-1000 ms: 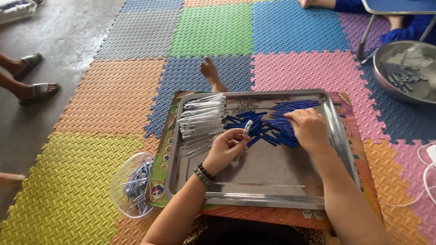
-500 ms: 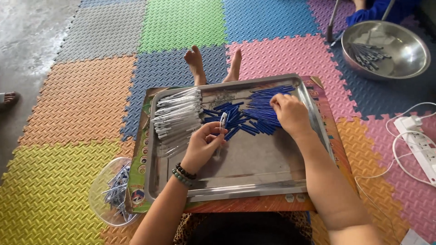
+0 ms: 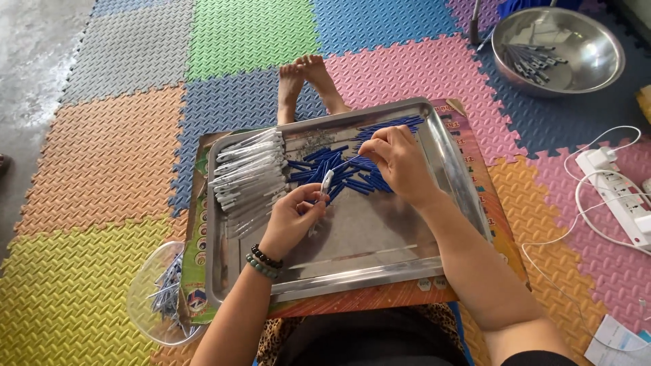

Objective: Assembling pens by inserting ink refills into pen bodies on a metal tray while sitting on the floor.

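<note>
Sitting on coloured foam mats, the person works over a steel tray (image 3: 447, 163) resting on a printed board (image 3: 488, 203). The left hand (image 3: 295, 217), with a bead bracelet at the wrist, pinches a clear pen barrel (image 3: 325, 183) between thumb and fingers, its tip pointing up and away. The right hand (image 3: 400, 163) is pressed together, thumb and forefinger nipping what looks like a thin refill (image 3: 349, 161), though it is too fine to tell for certain; its free end points towards the barrel. Under and beside that hand lies a heap of blue parts (image 3: 319, 159). White pens (image 3: 251, 176) are stacked at the tray's left end. A clear tub (image 3: 146, 298) sits left of the tray, a steel bowl (image 3: 597, 47) well apart at upper right, a power strip (image 3: 620, 193) to the right.
</note>
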